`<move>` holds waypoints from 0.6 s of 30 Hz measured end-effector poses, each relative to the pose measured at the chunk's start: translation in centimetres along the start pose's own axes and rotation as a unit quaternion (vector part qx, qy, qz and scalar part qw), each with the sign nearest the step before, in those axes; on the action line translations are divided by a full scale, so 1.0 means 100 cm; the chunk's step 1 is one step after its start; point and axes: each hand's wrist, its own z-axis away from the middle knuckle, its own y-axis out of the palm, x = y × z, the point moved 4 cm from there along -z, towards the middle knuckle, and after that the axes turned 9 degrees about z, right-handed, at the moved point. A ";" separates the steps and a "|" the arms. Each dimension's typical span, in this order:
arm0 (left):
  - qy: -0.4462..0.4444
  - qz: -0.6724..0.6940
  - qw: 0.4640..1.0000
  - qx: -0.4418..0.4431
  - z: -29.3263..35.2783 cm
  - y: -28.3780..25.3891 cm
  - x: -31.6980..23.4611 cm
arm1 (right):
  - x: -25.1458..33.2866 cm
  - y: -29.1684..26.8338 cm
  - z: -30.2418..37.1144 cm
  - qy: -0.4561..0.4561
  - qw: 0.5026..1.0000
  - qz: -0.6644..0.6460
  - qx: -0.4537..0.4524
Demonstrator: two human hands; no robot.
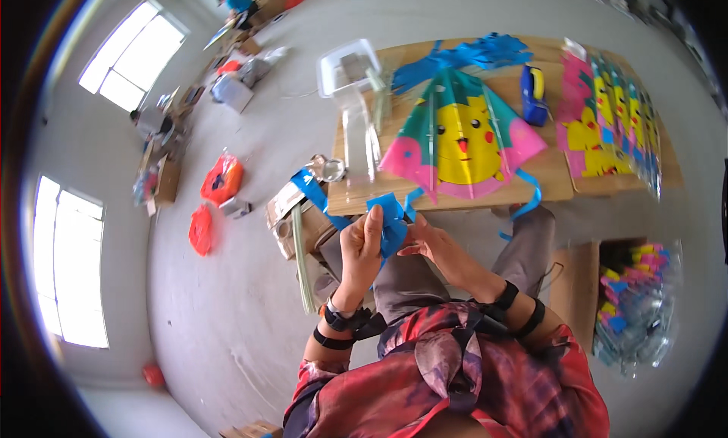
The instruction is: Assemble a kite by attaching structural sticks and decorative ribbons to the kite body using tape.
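Note:
A kite in teal, pink and yellow, with a cartoon face and thin rods, lies on the wooden table in front of me. Just below the table's near edge, my left hand is closed, thumb up, on a folded blue ribbon. My right hand meets it from the other side, its fingers curled in at the ribbon's edge; its fingertips are partly hidden. One blue strip runs from the kite's lower left down to my hands. Another blue tail dangles from the kite's lower right over the edge.
On the table lie a heap of blue ribbons, a blue-and-yellow tool, packed kites and clear plastic sleeves. A clear bin adjoins it. A carton of packaged kites stands right. Other people work far left.

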 end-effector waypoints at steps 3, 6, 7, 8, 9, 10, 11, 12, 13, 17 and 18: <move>-0.005 -0.012 0.999 0.051 0.004 0.035 0.007 | -0.001 -0.017 0.011 -0.002 0.996 -0.053 -0.065; 0.005 -0.061 0.990 0.125 0.013 0.045 0.030 | -0.002 -0.030 0.017 -0.016 0.986 -0.150 -0.077; 0.001 -0.060 0.990 0.127 0.017 0.045 0.032 | 0.000 -0.033 0.017 -0.028 0.976 -0.203 -0.067; -0.033 -0.070 0.986 0.149 0.023 0.047 0.035 | 0.002 -0.037 0.019 -0.025 0.976 -0.204 -0.069; -0.068 -0.080 0.980 0.169 0.028 0.048 0.039 | 0.007 -0.044 0.022 -0.031 0.974 -0.205 -0.093; -0.070 -0.081 0.981 0.164 0.032 0.045 0.041 | 0.014 -0.047 0.024 -0.036 0.972 -0.205 -0.112; -0.089 -0.071 0.979 0.168 0.036 0.042 0.046 | 0.021 -0.050 0.025 -0.021 0.971 -0.178 -0.156; -0.108 -0.062 0.977 0.171 0.040 0.038 0.052 | 0.019 -0.053 0.023 -0.017 0.972 -0.179 -0.151; -0.110 -0.062 0.972 0.196 0.043 0.028 0.073 | 0.019 -0.057 0.024 -0.020 0.976 -0.150 -0.159; -0.107 -0.131 0.920 0.353 0.047 0.022 0.087 | 0.010 -0.063 0.020 -0.026 0.984 -0.076 -0.158; -0.110 -0.128 0.921 0.350 0.046 0.023 0.091 | 0.009 -0.062 0.019 -0.025 0.986 -0.066 -0.154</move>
